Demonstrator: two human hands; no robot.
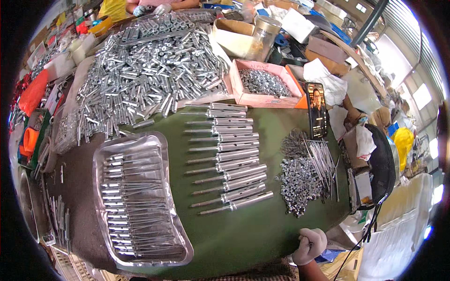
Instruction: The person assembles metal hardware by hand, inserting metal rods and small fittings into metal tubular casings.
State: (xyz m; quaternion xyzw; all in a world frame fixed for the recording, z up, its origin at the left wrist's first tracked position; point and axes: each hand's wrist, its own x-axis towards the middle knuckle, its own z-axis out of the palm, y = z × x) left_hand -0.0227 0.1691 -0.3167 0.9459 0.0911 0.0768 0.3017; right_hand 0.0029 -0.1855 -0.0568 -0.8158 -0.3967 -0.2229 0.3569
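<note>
My right hand, in a white glove, is at the lower right by the edge of the green table. Its fingers are curled closed; what they hold, if anything, is hidden. My left hand is out of view. Nearest to the right hand lies a pile of small shiny metal nuts, with thin metal rods beside it. In the middle, several metal tubes with thin rods sticking out of their left ends lie in a column. Left of them, a silver metal tray holds rows of similar slim pieces.
A large heap of metal tubes covers the back left. Behind the column stands a pink box of small metal parts. A phone leans upright at the right, near a black bag-like thing. Across the table, another person's gloved hands show.
</note>
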